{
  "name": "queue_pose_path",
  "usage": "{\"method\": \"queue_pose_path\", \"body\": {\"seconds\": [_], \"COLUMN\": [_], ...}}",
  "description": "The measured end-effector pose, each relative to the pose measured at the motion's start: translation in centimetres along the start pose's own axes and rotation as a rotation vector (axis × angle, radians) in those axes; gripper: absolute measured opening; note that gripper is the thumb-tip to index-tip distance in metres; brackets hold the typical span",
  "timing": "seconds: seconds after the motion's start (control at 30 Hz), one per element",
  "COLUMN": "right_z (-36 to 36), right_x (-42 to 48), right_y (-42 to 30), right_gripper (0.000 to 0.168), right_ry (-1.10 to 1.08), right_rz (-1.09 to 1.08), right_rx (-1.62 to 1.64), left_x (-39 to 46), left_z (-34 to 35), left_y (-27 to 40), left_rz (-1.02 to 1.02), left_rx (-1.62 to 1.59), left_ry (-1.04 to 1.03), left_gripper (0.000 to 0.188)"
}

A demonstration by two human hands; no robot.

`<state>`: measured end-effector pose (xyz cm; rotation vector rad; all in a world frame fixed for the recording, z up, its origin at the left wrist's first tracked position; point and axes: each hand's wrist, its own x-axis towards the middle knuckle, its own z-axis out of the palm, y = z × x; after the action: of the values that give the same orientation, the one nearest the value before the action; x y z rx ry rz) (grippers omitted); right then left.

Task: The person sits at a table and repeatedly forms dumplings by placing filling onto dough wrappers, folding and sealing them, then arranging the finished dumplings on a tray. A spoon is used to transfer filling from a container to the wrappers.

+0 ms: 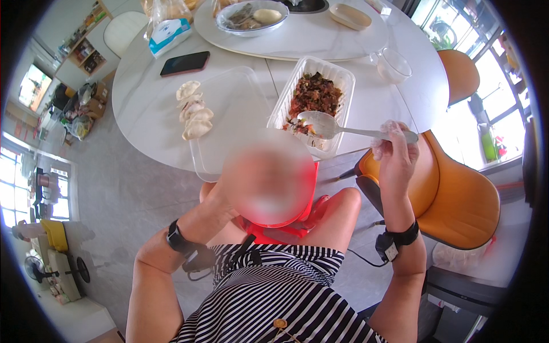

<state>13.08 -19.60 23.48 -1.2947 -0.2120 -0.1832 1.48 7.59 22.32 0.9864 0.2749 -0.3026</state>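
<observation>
My right hand [395,148], its fingers dusted white, grips the handle of a pale grey spoon [324,125]. The spoon's bowl is at the near part of a ribbed white plastic tray [281,98], beside loose bits of filling. Chopped dark and reddish filling [316,94] is heaped toward the tray's far end. My left hand [224,200] reaches in front of me, but a round blur hides its fingers and anything in them. Left of the tray, several folded dumplings [198,122] lie in a row along the edge of a clear plastic tray [233,85].
A phone [185,63] and a tissue pack [170,36] lie at the table's back left. On the raised round turntable [296,45] stand a covered bowl [252,31] and a beige dish [350,17]. A glass cup [392,66] is at right. An orange chair [456,206] stands beside my right arm.
</observation>
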Motion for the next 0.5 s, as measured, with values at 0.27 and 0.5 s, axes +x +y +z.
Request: {"method": "queue_pose_path", "body": {"seconds": [0.27, 0.5], "right_z": [0.8, -0.2], "right_x": [1.0, -0.3], "right_y": [2.0, 3.5], "right_gripper": [0.019, 0.018], "right_ry": [-0.104, -0.25], "right_rz": [0.057, 0.03], "right_rx": [-0.177, -0.17], "left_x": [-0.5, -1.2], "left_z": [-0.3, -0.1], "left_y": [-0.3, -1.0], "left_rz": [0.009, 0.008], "left_rx": [0.036, -0.029], "left_ry": [0.019, -0.049], "left_gripper": [0.04, 0.049]}}
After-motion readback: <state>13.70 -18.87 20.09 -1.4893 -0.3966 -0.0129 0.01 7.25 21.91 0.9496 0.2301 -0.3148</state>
